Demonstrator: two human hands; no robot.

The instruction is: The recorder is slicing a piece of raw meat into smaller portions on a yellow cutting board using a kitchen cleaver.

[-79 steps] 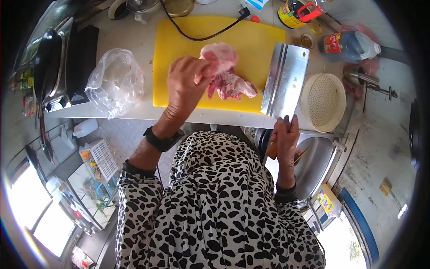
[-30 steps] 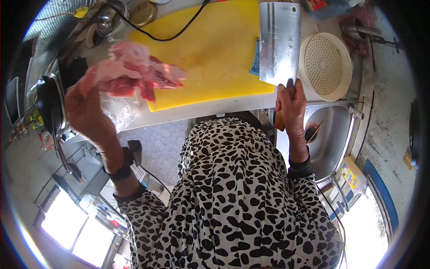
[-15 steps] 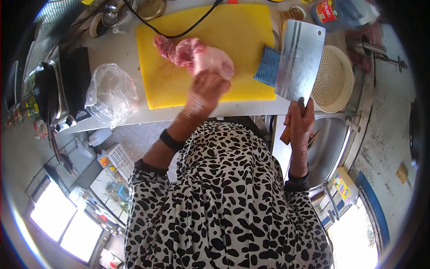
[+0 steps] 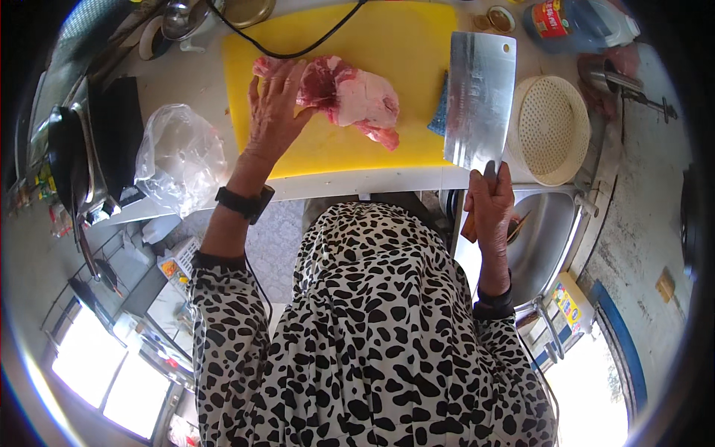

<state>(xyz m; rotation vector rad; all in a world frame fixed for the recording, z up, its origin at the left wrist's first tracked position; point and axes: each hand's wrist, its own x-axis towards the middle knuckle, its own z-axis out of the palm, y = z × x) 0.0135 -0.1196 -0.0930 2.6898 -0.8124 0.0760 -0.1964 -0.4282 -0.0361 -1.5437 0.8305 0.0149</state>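
Observation:
A piece of raw meat (image 4: 365,100), pale fat beside dark red flesh, lies on the yellow cutting board (image 4: 417,45). My left hand (image 4: 274,112) rests over its left end with the fingers spread, covering part of it. Off the board's right side, my right hand (image 4: 491,205) is closed around the wooden handle of a cleaver (image 4: 480,97). The broad blade points away from me and hides most of a blue scouring cloth (image 4: 439,112) at the board's right edge.
A black cable (image 4: 313,49) loops over the board's far side. Left of the board lies a clear plastic bag (image 4: 179,156). On the right are a cream basket (image 4: 553,130), a metal sink (image 4: 547,246) and, farther back, a jug of dark liquid (image 4: 581,26).
My left hand has moved left from the meat's near right end to its left end, and its fingers have spread. The meat lies differently. The cleaver has shifted slightly left.

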